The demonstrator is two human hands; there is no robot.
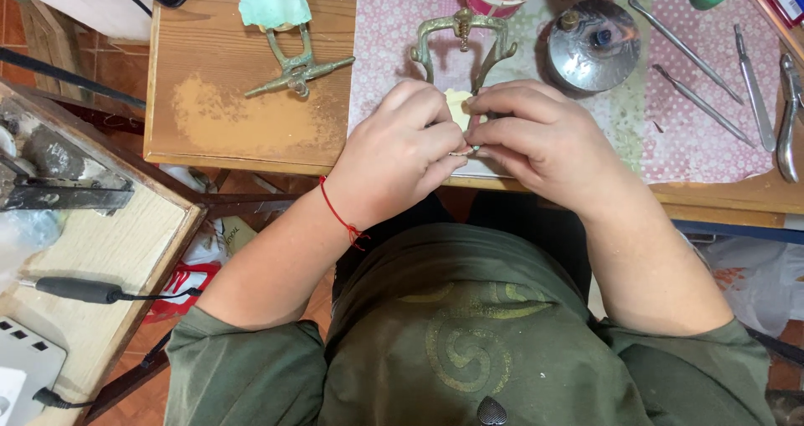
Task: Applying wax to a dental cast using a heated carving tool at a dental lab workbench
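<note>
My left hand [402, 145] and my right hand [536, 133] meet at the near edge of the wooden table [251, 133], fingers curled around a small pale yellow piece [456, 106], maybe wax, that shows between them. A thin metal bit peeks out under the fingertips; which hand holds it is unclear. A red string is tied round my left wrist. Just beyond the hands stands a brass frame [462, 36] on the pink patterned mat [670, 116].
A green cast [274, 0] on a brass stand [295, 66] sits at the left. A round metal burner [593, 45] is at the right, with several metal hand tools [754, 87] beyond. A side bench [100, 250] with a black handpiece [79, 290] stands at the left.
</note>
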